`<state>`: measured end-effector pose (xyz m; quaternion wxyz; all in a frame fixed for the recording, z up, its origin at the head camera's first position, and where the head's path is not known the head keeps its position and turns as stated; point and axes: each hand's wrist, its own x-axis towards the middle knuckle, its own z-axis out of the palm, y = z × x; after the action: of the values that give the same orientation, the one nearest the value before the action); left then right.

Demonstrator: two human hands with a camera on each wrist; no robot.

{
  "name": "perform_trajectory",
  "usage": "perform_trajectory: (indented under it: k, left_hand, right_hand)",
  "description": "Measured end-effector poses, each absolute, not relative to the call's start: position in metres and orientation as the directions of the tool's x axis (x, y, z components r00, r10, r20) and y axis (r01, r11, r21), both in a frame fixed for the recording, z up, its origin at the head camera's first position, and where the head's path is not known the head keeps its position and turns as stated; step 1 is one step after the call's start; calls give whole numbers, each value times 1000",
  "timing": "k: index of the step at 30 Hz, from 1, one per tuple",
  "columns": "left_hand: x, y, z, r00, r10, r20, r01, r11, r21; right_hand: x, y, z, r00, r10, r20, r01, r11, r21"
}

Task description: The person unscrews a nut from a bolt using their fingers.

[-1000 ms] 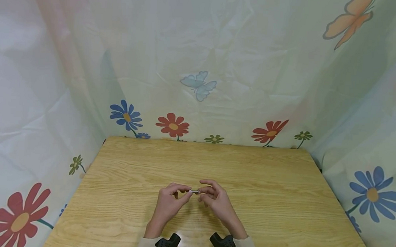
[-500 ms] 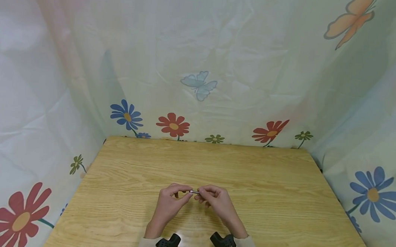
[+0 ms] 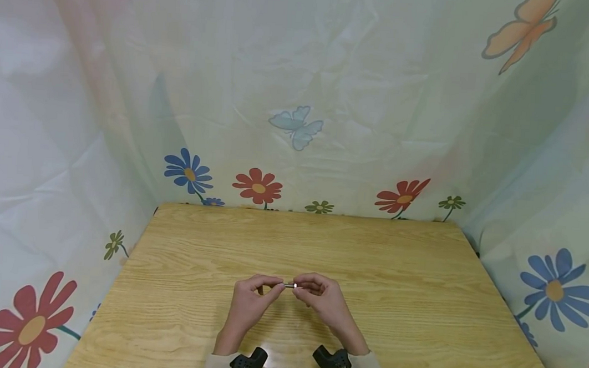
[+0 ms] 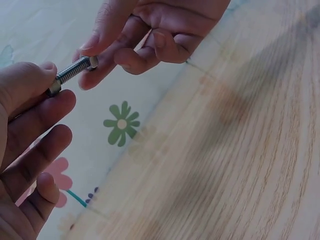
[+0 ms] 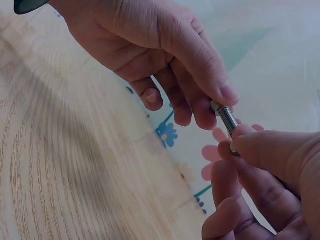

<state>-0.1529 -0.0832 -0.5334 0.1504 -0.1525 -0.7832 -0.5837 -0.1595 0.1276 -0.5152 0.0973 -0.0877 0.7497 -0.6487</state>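
Observation:
A small silver bolt (image 3: 290,285) spans the gap between my two hands above the table. Its threaded shank (image 4: 74,70) shows in the left wrist view, with a wider piece at either end; which is the head and which a nut I cannot tell. My left hand (image 3: 250,304) pinches one end between thumb and index finger. The thumb and index finger of my right hand (image 3: 325,302) close round the other end piece (image 4: 93,61). In the right wrist view the right thumb partly covers the bolt (image 5: 229,120).
Beneath the hands lies a light wood-grain table (image 3: 291,239). A pale curtain (image 3: 369,99) printed with flowers and butterflies hangs behind it and at both sides. Black cameras (image 3: 332,359) sit on both wrists.
The right fingers were spread a second ago, then closed over the bolt's right end. Now they have parted slightly, and that end shows between the fingertips. The left hand has barely shifted.

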Motion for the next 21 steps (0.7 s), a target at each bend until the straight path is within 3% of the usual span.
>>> perform_trajectory:
  k: [12, 21]
  left_hand:
    - [-158, -83, -531, -908, 24, 419, 408, 282, 868]
    - [-172, -85, -530, -914, 83, 396, 400, 337, 852]
  right_hand:
    - [-162, 132, -514, -982, -187, 2, -39, 198, -979]
    - [-168, 134, -514, -986, -143, 81, -127, 346, -930]
